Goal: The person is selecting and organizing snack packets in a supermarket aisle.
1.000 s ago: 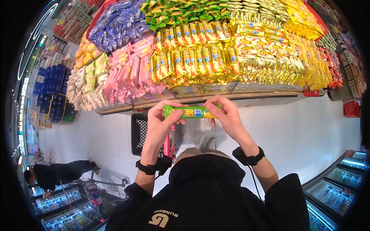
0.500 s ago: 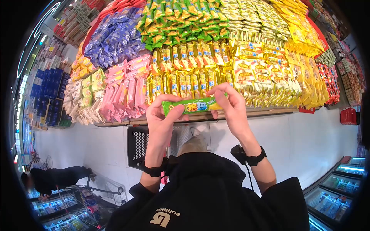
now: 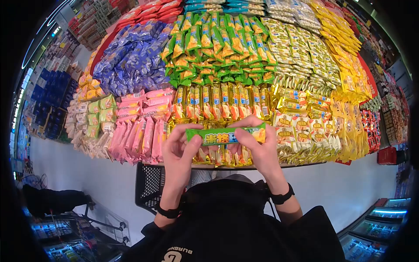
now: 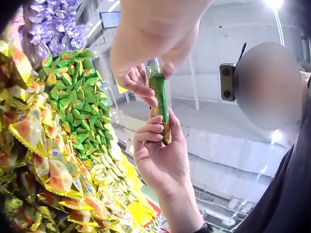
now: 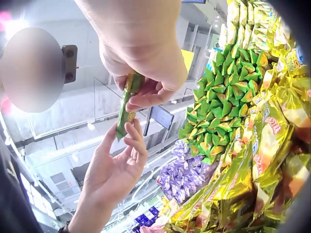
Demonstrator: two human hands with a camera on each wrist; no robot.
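A long green packet (image 3: 224, 136) with yellow and blue lettering is stretched level between both hands in the head view. The left hand (image 3: 179, 148) pinches its left end between thumb and fingers. At the other end the right hand (image 3: 260, 148) grips it, the thumb lying across its printed face. In the left wrist view the green packet (image 4: 161, 104) stands between the left hand (image 4: 153, 39) above and the right hand (image 4: 167, 160) below. From the right wrist, the packet (image 5: 127, 104) shows its narrow side, held by the fingers of both hands.
Piles of gold packets (image 3: 218, 102), green packets (image 3: 218, 43), pink packets (image 3: 137, 126) and purple packets (image 3: 135, 56) fill the display beyond the hands. A black basket (image 3: 148, 185) is below its front edge. Another person (image 3: 54, 198) stands by a cart at lower left; freezers (image 3: 371, 229) are at lower right.
More of the display's far rows have come into view, and its front edge now lies lower, below the hands. The packet stays in both hands, and the right thumb lies further across its face.
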